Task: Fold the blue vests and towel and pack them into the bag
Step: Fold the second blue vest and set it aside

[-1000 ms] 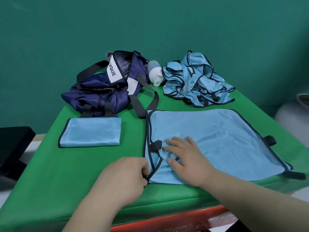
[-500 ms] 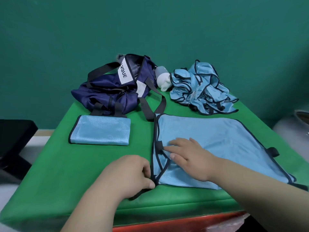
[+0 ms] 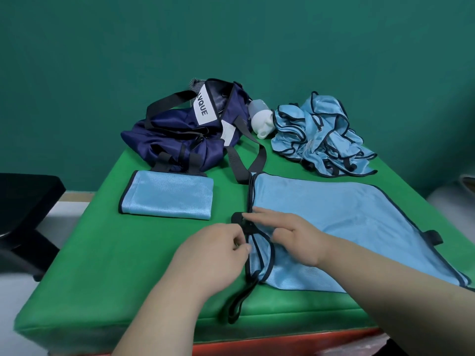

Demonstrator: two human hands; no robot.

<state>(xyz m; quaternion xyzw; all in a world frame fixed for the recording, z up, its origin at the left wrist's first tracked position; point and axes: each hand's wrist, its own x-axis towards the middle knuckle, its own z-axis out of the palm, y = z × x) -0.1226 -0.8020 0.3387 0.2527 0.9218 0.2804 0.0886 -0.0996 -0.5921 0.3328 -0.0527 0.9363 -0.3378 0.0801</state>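
— Hands, what are they doing?
— My left hand [image 3: 218, 250] is pinching the black trim of the vest [image 3: 347, 227] at its left edge; my right hand [image 3: 290, 237] is lying on the vest, fingers out, forefinger touching a black tab [image 3: 237, 217].
— And the rest?
— The vest is lying flat on the table [image 3: 102, 253], a folded cloth [image 3: 167, 196] left of it, the bag [image 3: 185, 140] behind that, a crumpled pile [image 3: 321, 134] right of the bag.

A teal wall [image 3: 102, 60] backs the green-covered table [image 3: 128, 253], with black furniture [image 3: 23, 196] at left.
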